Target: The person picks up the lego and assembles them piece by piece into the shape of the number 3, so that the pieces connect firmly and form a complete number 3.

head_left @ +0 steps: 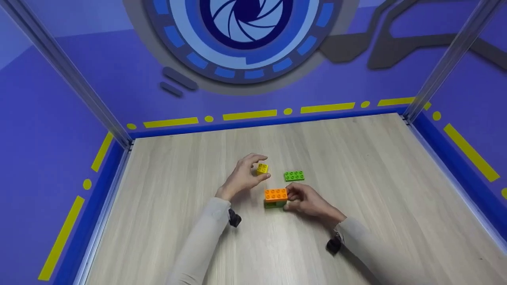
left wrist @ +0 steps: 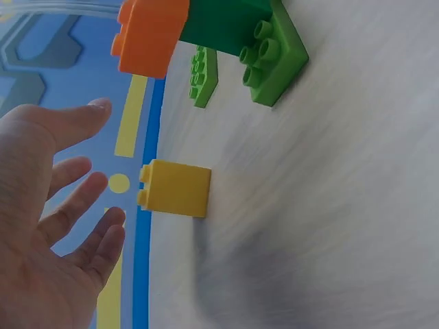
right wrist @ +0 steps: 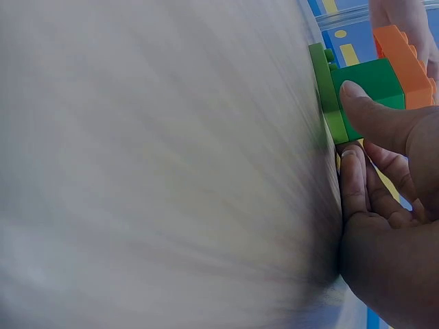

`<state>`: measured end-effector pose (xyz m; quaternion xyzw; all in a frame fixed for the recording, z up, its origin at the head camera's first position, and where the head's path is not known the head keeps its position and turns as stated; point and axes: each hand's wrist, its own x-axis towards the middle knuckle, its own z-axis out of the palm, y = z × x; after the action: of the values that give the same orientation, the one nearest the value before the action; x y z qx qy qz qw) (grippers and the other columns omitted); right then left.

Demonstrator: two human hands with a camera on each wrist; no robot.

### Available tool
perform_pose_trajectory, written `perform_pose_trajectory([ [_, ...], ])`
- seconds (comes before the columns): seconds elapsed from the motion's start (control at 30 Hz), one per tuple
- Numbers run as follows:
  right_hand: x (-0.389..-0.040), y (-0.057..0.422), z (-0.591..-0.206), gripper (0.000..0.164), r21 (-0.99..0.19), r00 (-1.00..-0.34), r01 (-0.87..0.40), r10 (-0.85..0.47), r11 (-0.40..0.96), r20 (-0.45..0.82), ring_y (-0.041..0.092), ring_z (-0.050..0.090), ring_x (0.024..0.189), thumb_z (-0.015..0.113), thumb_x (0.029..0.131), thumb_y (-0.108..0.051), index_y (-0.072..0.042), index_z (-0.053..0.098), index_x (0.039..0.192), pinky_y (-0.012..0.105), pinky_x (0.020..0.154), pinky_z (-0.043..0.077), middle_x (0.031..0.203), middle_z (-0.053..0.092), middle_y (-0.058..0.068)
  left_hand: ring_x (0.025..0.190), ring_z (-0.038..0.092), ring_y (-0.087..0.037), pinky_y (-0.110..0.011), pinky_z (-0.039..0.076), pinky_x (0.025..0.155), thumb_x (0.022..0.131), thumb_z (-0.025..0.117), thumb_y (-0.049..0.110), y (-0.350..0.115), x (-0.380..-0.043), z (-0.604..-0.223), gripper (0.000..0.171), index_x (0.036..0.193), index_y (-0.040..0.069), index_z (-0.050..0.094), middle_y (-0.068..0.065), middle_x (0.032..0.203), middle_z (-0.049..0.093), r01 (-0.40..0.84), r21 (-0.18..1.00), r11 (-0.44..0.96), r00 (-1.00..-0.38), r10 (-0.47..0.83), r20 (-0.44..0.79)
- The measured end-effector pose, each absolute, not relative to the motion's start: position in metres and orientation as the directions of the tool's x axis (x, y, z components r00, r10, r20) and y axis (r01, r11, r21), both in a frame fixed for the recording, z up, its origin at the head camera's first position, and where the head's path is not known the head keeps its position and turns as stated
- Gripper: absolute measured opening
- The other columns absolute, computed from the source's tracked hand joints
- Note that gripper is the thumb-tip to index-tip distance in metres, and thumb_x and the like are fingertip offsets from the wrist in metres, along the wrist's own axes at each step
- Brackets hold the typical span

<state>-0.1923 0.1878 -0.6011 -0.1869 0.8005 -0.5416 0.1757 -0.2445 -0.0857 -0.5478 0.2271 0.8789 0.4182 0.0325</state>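
Observation:
A yellow two-by-two toy brick (head_left: 262,169) stands studs up on the table. Around it my left hand (head_left: 242,176) is spread, thumb and fingers apart; the left wrist view shows a gap between them and the brick. With thumb and fingers, my right hand (head_left: 311,201) grips the right end of a small stack. This stack has an orange brick (head_left: 276,195) on top, a dark green brick (right wrist: 374,82) in the middle and a light green plate (left wrist: 281,68) at the bottom. Part of the dark green brick is hidden by the right thumb.
A loose light green plate (head_left: 294,176) with studs up lies just beyond my right hand. The wooden table (head_left: 178,237) is bounded by a blue back wall (head_left: 119,79) and side walls, with metal posts at the corners.

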Motion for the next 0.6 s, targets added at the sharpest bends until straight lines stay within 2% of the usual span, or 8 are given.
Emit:
perform_pose_trajectory([
  [0.27, -0.193, 0.188, -0.599, 0.036, -0.927, -0.871, -0.094, -0.482, 0.363, -0.100, 0.021, 0.063, 0.099, 0.087, 0.086, -0.008, -0.007, 0.068, 0.117, 0.025, 0.088, 0.054, 0.111, 0.070, 0.007, 0.137, 0.060, -0.034, -0.049, 0.049, 0.117, 0.097, 0.082, 0.028, -0.085, -0.252, -0.562, 0.058, 0.150, 0.013, 0.060, -0.007, 0.149, 0.061, 0.348, 0.763, 0.544, -0.907, 0.401, 0.128],
  [0.47, -0.192, 0.188, -0.601, 0.035, -0.924, -0.871, -0.089, -0.480, 0.372, -0.109, 0.019, 0.063, 0.099, 0.087, 0.087, -0.010, -0.010, 0.068, 0.116, 0.024, 0.087, 0.053, 0.111, 0.069, 0.005, 0.137, 0.061, -0.029, -0.043, 0.050, 0.117, 0.097, 0.082, 0.022, -0.084, -0.252, -0.573, 0.061, 0.152, 0.008, 0.057, -0.009, 0.151, 0.060, 0.281, 0.789, 0.547, -0.927, 0.366, 0.076],
  [0.6, -0.192, 0.187, -0.601, 0.034, -0.930, -0.873, -0.090, -0.478, 0.357, -0.099, 0.020, 0.061, 0.097, 0.087, 0.087, -0.008, -0.007, 0.067, 0.116, 0.023, 0.084, 0.052, 0.109, 0.067, 0.006, 0.136, 0.061, -0.028, -0.040, 0.050, 0.116, 0.098, 0.081, 0.018, -0.082, -0.252, -0.578, 0.059, 0.151, 0.008, 0.057, -0.011, 0.149, 0.061, 0.277, 0.793, 0.542, -0.933, 0.350, 0.087],
])
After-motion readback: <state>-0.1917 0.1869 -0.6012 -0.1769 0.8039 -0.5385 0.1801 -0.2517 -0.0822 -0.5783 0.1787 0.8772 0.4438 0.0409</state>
